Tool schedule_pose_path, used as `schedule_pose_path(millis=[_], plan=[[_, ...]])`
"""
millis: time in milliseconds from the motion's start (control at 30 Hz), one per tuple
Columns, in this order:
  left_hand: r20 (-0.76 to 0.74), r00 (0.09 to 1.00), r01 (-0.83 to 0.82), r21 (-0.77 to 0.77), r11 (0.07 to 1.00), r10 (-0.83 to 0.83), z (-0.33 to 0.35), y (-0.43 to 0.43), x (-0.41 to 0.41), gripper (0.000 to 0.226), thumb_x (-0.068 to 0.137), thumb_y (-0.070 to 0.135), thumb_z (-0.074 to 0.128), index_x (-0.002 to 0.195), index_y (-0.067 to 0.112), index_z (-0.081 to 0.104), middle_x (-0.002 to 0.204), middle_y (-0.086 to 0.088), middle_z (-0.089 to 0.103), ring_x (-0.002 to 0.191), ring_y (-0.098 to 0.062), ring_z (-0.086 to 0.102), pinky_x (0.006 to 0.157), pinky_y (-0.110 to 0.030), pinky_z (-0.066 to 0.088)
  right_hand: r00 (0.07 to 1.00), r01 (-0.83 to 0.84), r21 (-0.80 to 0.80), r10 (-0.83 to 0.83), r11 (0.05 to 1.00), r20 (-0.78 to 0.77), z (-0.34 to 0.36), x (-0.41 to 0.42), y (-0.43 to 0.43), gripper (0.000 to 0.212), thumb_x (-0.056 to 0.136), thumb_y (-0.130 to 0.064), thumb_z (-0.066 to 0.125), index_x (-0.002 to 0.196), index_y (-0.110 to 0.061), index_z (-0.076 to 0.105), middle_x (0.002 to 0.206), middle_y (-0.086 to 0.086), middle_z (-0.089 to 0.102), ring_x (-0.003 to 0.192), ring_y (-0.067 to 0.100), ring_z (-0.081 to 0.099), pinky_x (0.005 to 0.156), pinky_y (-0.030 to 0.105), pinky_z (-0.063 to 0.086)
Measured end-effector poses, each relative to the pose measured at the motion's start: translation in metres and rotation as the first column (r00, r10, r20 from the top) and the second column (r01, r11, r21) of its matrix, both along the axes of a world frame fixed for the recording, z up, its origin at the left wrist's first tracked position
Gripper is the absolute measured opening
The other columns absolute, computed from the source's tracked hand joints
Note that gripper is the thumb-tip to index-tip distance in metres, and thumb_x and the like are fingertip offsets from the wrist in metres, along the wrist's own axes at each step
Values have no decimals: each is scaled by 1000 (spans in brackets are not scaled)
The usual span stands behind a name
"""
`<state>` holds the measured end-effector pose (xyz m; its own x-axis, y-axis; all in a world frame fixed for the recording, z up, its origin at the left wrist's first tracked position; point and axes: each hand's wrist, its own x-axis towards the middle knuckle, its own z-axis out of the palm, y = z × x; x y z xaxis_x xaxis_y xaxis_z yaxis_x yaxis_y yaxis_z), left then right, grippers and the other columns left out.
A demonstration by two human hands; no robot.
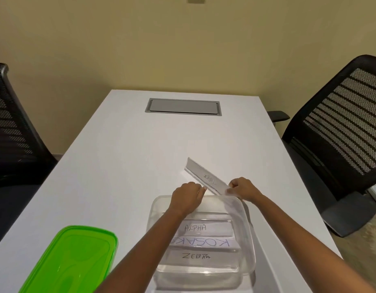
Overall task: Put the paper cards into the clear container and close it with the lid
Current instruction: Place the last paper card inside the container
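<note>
A clear container (247, 233) stands open on the white table near me. Inside lie three folded paper cards: ALPHA (206, 227), KOSAK (212, 242) and ZEBRA (196, 256). A fourth folded card (206, 176), with handwriting on it, is held tilted just beyond the container's far rim. My left hand (188, 196) pinches its near edge and my right hand (243, 189) grips its near right end. The green lid (70, 261) lies flat on the table, left of the container.
A grey cable hatch (183, 107) is set into the far part of the white table (119, 166). Black mesh chairs stand at the left (11, 132) and at the right (341, 132) of the table.
</note>
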<state>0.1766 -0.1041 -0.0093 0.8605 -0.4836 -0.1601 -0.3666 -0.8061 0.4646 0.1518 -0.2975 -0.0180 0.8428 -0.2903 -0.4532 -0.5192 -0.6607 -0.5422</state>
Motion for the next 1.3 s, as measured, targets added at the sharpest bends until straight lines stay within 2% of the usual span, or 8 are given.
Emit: schedule_pose_path(millis=[133, 367, 633, 800, 900, 1000, 1200, 1300], plan=[[-13, 999, -30, -80, 996, 29, 5, 6, -1, 40, 99, 32, 36, 110, 6, 65, 116, -12, 65, 111, -28, 58, 91, -36, 46, 987, 100, 95, -111, 990, 115, 21, 0, -9, 10, 85, -1, 55, 77, 2, 62, 78, 15, 58, 68, 26, 57, 57, 32, 47], [-51, 985, -168, -449, 878, 162, 28, 13, -12, 33, 99, 20, 42, 119, 3, 61, 123, -12, 63, 117, -21, 56, 89, -15, 37, 945, 160, 220, -214, 962, 246, 67, -15, -12, 24, 89, -2, 55, 96, 20, 60, 81, 18, 56, 68, 26, 55, 60, 29, 51], [-535, 832, -490, -581, 651, 149, 69, 4, -37, 51, 97, 38, 43, 138, 7, 42, 136, -12, 53, 122, -27, 53, 107, -37, 43, 926, 116, 566, -295, 816, 234, 107, -56, 36, 19, 95, -8, 50, 81, -3, 61, 63, 3, 53, 49, 6, 54, 51, 11, 54], [-695, 719, -607, -634, 479, -9, 75, 11, -60, 41, 93, 29, 55, 129, 12, 48, 120, -5, 62, 106, -24, 61, 82, -31, 51, 944, 130, 683, -300, 719, 137, 97, -82, 74, 25, 97, -12, 48, 104, 9, 61, 69, 6, 54, 51, 9, 54, 46, 9, 51], [-697, 717, -598, -617, 512, -4, 72, 25, -67, 31, 90, 19, 60, 119, 12, 56, 109, -5, 70, 97, -24, 67, 75, -29, 55, 953, 101, 744, -279, 660, 119, 93, -99, 94, 18, 98, -11, 47, 95, -5, 64, 78, 4, 68, 59, 6, 68, 52, 13, 55], [-688, 724, -546, -617, 567, -52, 76, 39, -73, 25, 89, 18, 61, 114, 15, 59, 96, 1, 70, 81, -11, 67, 59, -18, 53, 969, 52, 722, -209, 690, 130, 96, -109, 100, 21, 95, -11, 52, 110, 1, 62, 97, 11, 68, 83, 18, 67, 70, 21, 60], [-596, 801, -373, -573, 730, -59, 87, 63, -77, 42, 86, 6, 64, 127, 3, 55, 120, -10, 64, 102, -23, 60, 78, -23, 52, 943, 5, 558, -189, 830, 273, 124, -114, 92, 36, 92, -5, 55, 127, -1, 50, 105, 18, 62, 80, 21, 63, 70, 24, 52], [-547, 832, -253, -525, 813, -95, 94, 73, -77, 40, 85, 4, 65, 124, -1, 58, 123, -14, 63, 101, -23, 60, 82, -26, 52, 862, 32, 391, -223, 920, 456, 142, -108, 82, 49, 90, -9, 59, 135, -6, 42, 107, 7, 56, 89, 23, 59, 74, 31, 50]])
